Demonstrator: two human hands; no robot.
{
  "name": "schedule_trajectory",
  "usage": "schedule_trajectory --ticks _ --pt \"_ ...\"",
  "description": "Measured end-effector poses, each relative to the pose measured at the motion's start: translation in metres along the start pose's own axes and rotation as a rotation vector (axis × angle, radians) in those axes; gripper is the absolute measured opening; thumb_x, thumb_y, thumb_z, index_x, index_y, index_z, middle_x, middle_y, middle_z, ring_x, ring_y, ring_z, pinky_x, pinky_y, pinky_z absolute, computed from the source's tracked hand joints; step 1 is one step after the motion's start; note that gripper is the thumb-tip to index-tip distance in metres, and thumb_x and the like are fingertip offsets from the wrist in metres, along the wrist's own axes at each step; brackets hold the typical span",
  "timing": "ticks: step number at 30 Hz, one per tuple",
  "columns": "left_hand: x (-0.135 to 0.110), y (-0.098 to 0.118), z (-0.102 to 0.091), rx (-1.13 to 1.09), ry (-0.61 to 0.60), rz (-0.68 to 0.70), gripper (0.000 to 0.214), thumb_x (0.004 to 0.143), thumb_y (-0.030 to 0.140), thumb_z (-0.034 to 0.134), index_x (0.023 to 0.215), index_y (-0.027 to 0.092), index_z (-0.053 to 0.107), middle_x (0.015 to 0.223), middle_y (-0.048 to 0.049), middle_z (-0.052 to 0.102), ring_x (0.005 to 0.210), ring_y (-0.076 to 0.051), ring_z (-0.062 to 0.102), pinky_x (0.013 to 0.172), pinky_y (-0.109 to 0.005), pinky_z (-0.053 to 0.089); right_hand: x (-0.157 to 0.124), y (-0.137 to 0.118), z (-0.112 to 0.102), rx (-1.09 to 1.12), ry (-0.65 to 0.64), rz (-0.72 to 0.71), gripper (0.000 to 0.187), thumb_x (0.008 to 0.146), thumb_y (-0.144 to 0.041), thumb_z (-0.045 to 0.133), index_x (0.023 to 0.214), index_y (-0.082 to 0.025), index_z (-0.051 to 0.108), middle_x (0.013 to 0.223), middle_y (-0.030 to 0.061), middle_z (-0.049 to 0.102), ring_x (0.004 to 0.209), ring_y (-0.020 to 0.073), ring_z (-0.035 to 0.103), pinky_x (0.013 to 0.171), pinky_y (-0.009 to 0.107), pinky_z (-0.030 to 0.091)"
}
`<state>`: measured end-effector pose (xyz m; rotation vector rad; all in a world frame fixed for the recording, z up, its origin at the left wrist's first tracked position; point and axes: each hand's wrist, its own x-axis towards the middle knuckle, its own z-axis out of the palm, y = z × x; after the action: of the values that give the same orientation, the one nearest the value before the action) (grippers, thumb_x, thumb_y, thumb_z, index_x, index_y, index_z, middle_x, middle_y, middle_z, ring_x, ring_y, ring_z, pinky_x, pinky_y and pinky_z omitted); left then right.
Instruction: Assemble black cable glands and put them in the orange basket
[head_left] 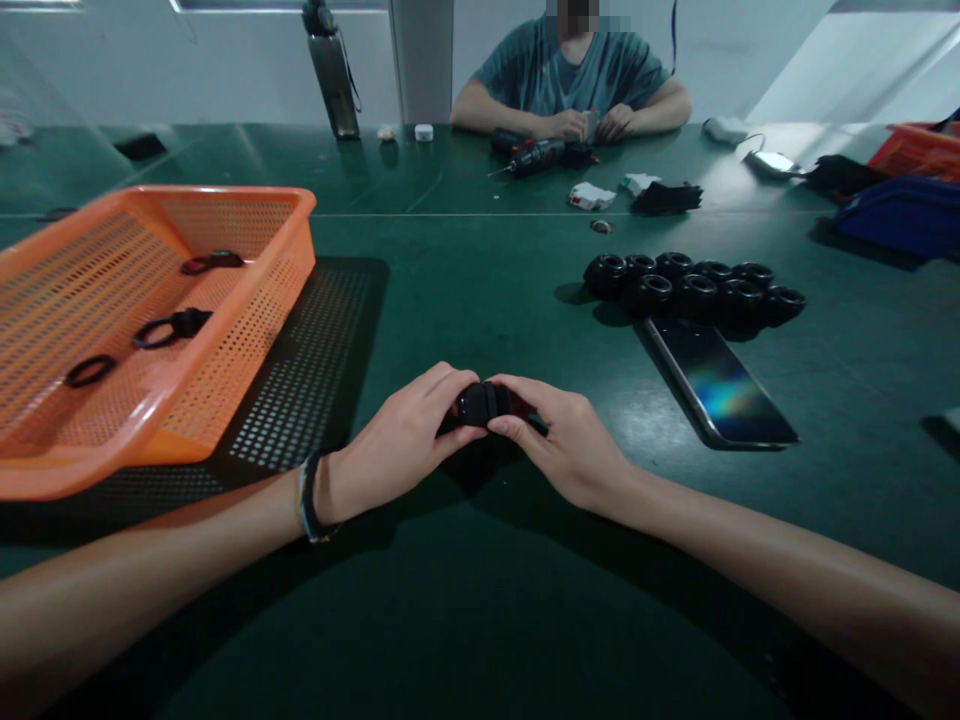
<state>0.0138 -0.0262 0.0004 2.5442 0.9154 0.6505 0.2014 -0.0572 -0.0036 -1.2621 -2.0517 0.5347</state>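
Observation:
A small round black part [484,403], glossy on its left side and with a band around its middle, is held between both hands just above the table. My left hand [409,425] pinches its left end between thumb and fingers. From the other side, my right hand [566,435] grips its right end the same way. The fingers hide both ends of the part. Several black ring-shaped parts [695,295] stand grouped on the table beyond my right hand.
An orange perforated basket [262,330] at the left holds several black rings and parts. A phone [724,385] lies right of my hands. Across the green table [465,290], a person [570,80] sits behind a power drill [536,157]. A bottle [331,80] stands far back.

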Motion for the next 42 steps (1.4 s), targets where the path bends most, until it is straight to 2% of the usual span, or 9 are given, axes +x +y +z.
schedule_trajectory --ticks 5,7,10,12,20,26,34,38,42 --pt "0.001 -0.001 0.000 -0.021 -0.002 -0.009 0.021 0.088 0.023 0.055 0.107 0.016 0.049 0.099 -0.0051 0.056 0.088 -0.017 0.056 0.078 -0.030 0.049 0.002 0.001 -0.001 -0.023 -0.013 -0.005 0.026 0.091 -0.034 0.048 0.104 -0.014 0.060 0.081 0.0064 0.068 0.070 0.0183 0.063 0.061 0.031 0.053" --pt "0.002 -0.001 -0.001 -0.075 -0.022 -0.046 0.023 0.087 0.024 0.057 0.107 0.016 0.049 0.099 -0.0047 0.055 0.086 -0.017 0.055 0.077 -0.029 0.049 0.003 0.005 -0.003 -0.080 0.000 -0.092 0.032 0.092 -0.039 0.047 0.104 -0.012 0.060 0.080 0.0079 0.068 0.068 0.0180 0.062 0.061 0.031 0.052" --pt "0.005 -0.002 -0.004 -0.161 -0.076 -0.113 0.022 0.085 0.028 0.058 0.103 0.016 0.052 0.096 -0.0041 0.056 0.082 -0.017 0.055 0.074 -0.029 0.048 0.007 0.014 -0.005 -0.172 0.018 -0.313 0.041 0.092 -0.046 0.043 0.108 -0.012 0.058 0.086 0.0106 0.068 0.075 0.0200 0.061 0.063 0.034 0.052" --pt "0.007 -0.002 -0.006 -0.209 -0.109 -0.129 0.021 0.086 0.031 0.055 0.100 0.016 0.053 0.093 -0.0040 0.057 0.080 -0.017 0.054 0.073 -0.029 0.047 0.008 0.019 -0.006 -0.208 0.028 -0.418 0.039 0.093 -0.043 0.042 0.115 -0.012 0.054 0.091 0.0111 0.068 0.079 0.0206 0.061 0.067 0.036 0.052" --pt "0.007 -0.004 -0.010 -0.331 -0.205 -0.098 0.026 0.090 0.036 0.043 0.101 0.015 0.054 0.095 -0.0050 0.062 0.084 -0.019 0.057 0.075 -0.030 0.045 0.009 0.016 -0.006 -0.233 0.090 -0.525 0.033 0.095 -0.039 0.040 0.108 -0.013 0.054 0.089 0.0109 0.067 0.077 0.0204 0.059 0.068 0.036 0.051" --pt "0.008 -0.001 -0.009 -0.362 -0.217 -0.112 0.028 0.090 0.034 0.044 0.108 0.015 0.052 0.104 -0.0076 0.062 0.092 -0.020 0.058 0.082 -0.032 0.046 0.008 0.012 -0.005 -0.189 0.116 -0.488 0.035 0.095 -0.041 0.038 0.105 -0.011 0.054 0.087 0.0115 0.067 0.075 0.0195 0.059 0.066 0.033 0.050" --pt "0.005 0.002 -0.008 -0.311 -0.176 -0.147 0.026 0.091 0.034 0.047 0.107 0.015 0.053 0.102 -0.0072 0.063 0.090 -0.020 0.059 0.079 -0.031 0.049 0.005 0.009 -0.004 -0.168 0.088 -0.393 0.038 0.095 -0.040 0.038 0.103 -0.008 0.056 0.080 0.0104 0.066 0.069 0.0175 0.059 0.060 0.029 0.050" --pt "0.004 0.004 -0.006 -0.246 -0.137 -0.127 0.027 0.091 0.037 0.049 0.107 0.016 0.052 0.102 -0.0067 0.063 0.091 -0.020 0.060 0.081 -0.032 0.049 0.003 0.006 -0.003 -0.107 0.058 -0.282 0.040 0.094 -0.043 0.039 0.102 -0.009 0.059 0.077 0.0085 0.067 0.065 0.0167 0.060 0.058 0.028 0.050" --pt "0.003 0.003 -0.003 -0.146 -0.087 -0.094 0.026 0.090 0.033 0.052 0.108 0.014 0.051 0.103 -0.0076 0.062 0.091 -0.020 0.059 0.082 -0.033 0.050 0.002 0.003 -0.002 -0.014 0.010 -0.100 0.031 0.091 -0.037 0.046 0.103 -0.012 0.060 0.082 0.0075 0.069 0.070 0.0172 0.063 0.062 0.028 0.051"
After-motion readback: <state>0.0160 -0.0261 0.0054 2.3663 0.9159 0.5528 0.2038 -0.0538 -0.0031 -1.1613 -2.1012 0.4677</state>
